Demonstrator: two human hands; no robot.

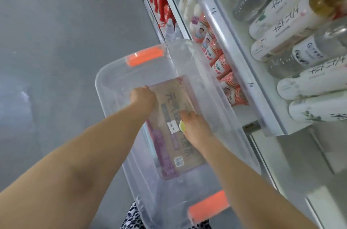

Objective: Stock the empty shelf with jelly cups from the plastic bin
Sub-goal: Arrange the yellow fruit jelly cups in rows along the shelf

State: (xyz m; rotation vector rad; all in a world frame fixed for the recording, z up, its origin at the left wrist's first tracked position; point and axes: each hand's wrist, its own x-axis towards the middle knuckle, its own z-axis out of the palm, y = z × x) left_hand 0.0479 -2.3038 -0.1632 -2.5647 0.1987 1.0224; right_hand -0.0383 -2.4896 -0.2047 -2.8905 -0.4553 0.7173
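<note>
A clear plastic bin (110, 71) with orange handles stands below me beside the shelving. Both my hands reach down into it. My right hand (195, 127) grips a small yellow-green jelly cup (182, 126) near the bin's middle. My left hand (142, 95) is curled, knuckles up, at the far left of the bin; what it holds is hidden. Through the bin's bottom shows a brown cardboard box (180, 153) with purple print. The shelf (242, 114) level with the bin carries red-patterned cups (221, 67) and has a bare white stretch at its near end.
White shelf rails (225, 28) run diagonally at right. Tall white and clear bottles (293, 28) lie on the upper shelf, red bottles (159, 1) stand further back. Grey floor (56, 41) spreads to the left. A black-and-white patterned garment (133, 217) shows at the bottom.
</note>
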